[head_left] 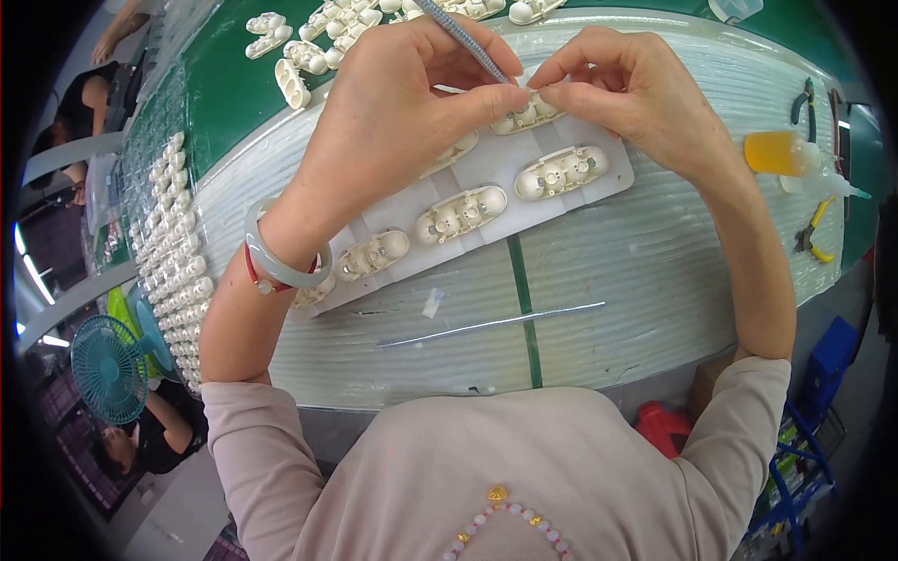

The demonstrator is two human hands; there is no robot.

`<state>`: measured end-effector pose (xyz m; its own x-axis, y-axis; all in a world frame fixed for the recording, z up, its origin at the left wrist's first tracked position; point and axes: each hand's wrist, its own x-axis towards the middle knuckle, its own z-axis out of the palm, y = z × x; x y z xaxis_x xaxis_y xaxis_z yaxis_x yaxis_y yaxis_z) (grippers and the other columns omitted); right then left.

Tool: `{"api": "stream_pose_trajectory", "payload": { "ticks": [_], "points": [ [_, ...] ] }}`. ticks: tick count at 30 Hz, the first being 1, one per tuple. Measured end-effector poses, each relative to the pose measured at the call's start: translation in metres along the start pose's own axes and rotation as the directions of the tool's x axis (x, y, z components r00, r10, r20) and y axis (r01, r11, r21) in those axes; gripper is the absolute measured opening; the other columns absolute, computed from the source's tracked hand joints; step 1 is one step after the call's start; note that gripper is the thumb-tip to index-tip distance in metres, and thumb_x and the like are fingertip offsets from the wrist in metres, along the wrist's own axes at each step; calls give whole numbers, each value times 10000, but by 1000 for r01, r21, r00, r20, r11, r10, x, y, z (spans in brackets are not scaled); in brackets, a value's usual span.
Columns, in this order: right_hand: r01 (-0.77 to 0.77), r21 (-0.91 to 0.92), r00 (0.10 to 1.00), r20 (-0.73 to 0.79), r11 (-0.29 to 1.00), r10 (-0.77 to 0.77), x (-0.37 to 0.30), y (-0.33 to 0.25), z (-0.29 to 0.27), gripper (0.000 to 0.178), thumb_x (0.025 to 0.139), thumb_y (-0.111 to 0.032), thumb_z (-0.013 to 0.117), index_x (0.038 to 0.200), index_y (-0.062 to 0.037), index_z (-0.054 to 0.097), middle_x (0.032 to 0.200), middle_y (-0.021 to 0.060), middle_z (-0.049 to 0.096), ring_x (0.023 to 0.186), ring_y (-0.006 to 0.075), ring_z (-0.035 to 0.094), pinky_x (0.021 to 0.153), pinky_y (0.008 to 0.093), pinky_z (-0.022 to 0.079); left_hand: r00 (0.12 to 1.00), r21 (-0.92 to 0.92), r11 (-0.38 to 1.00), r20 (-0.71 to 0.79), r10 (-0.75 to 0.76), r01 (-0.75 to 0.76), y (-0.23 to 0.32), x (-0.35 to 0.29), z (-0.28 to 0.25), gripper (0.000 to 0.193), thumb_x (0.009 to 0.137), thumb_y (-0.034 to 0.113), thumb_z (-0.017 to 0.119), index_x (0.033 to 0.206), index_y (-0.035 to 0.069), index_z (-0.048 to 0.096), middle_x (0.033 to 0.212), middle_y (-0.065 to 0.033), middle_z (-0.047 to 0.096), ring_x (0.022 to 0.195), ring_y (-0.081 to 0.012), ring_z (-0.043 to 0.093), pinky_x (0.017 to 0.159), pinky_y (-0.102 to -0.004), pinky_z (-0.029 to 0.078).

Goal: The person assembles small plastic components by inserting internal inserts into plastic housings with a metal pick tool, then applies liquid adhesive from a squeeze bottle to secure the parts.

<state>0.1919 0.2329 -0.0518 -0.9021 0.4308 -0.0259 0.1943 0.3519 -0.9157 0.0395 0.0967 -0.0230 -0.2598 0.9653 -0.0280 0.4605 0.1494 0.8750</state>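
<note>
A slim grey ribbed rod [462, 39] slants through the closed fingers of my left hand [398, 107], its lower end near my thumb tip. The fingers of my right hand [636, 98] are pinched just beside it; whatever they hold is too small to make out. Both sets of fingertips meet over a cream oval plastic shell [528, 119] in the far row of a white tray [468, 259]. Nearer to me in that tray sit more such shells [461, 215], open side up, with small fittings inside. My left hand partly covers the far row.
A thin silvery strip [491, 324] and a clear scrap [433, 302] lie on the ribbed table cover. Cream shells pile at the back and line the left [173, 252]. At right are an orange-filled bottle [774, 153] and yellow-handled pliers [817, 231]. A teal fan [109, 367] stands left, near other people.
</note>
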Motion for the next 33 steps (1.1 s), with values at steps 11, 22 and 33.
{"api": "stream_pose_trajectory", "payload": {
  "ticks": [11, 22, 33],
  "points": [
    [-130, 61, 989, 83, 990, 125, 5, -13, 1, 137, 716, -104, 716, 760, 14, 661, 652, 47, 599, 626, 115, 548, 601, 268, 456, 981, 114, 982, -103, 165, -153, -5, -5, 13, 101, 702, -2, 626, 802, -9, 614, 707, -122, 659, 696, -209, 685, 615, -262, 552],
    [-308, -51, 937, 154, 950, 313, 16, -28, -9, 177, 670, -136, 763, 723, -14, 645, 665, 51, 612, 591, 114, 561, 533, 252, 452, 979, 168, 968, -53, 199, -188, -2, -4, 12, 114, 694, -16, 611, 802, 12, 588, 703, -109, 627, 643, -197, 645, 530, -261, 513],
    [-352, -137, 914, 161, 926, 371, 20, -33, -6, 208, 654, -137, 768, 744, -1, 639, 655, 41, 579, 583, 109, 525, 519, 249, 405, 974, -61, 998, -223, -25, 12, 6, -10, -45, 117, 756, 51, 677, 842, -12, 628, 789, -51, 656, 735, -89, 625, 661, -203, 499]
  ]
}}
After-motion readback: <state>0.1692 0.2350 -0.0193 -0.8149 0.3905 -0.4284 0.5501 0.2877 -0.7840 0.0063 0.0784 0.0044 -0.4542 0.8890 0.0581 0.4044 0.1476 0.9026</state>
